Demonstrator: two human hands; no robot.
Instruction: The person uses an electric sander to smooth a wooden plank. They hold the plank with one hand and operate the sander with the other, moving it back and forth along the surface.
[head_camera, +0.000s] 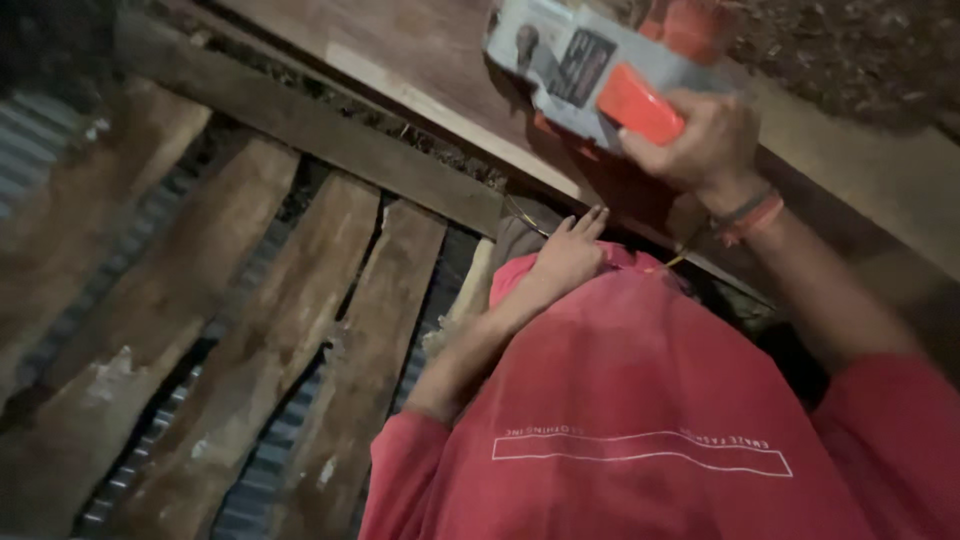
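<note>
The right hand (705, 135) is wrapped tight round the orange grip of a grey power tool (580, 65), which by its flat body looks like an electric planer or sander, though the blur leaves that open. The tool sits on the pale face of a long wooden board (420, 60) that runs slantwise across the top of the view, so the thing being worked lies right under the tool's sole. A band of orange and dark bracelets (750, 212) circles that wrist. The left hand (572, 250) rests lower down, fingers loosely spread and holding nothing, tucked below the board's near edge against the red shirt (640, 400). To do this well, I would judge the tool wants to stay flat on the board with even pressure, and the free hand is best kept clear of the edge. Farther out to the left, rough weathered planks (260, 330) lie side by side over corrugated metal sheeting (265, 470), with dark gaps between them. The upper right corner falls off into dark ground (850, 50) too dim to read
</note>
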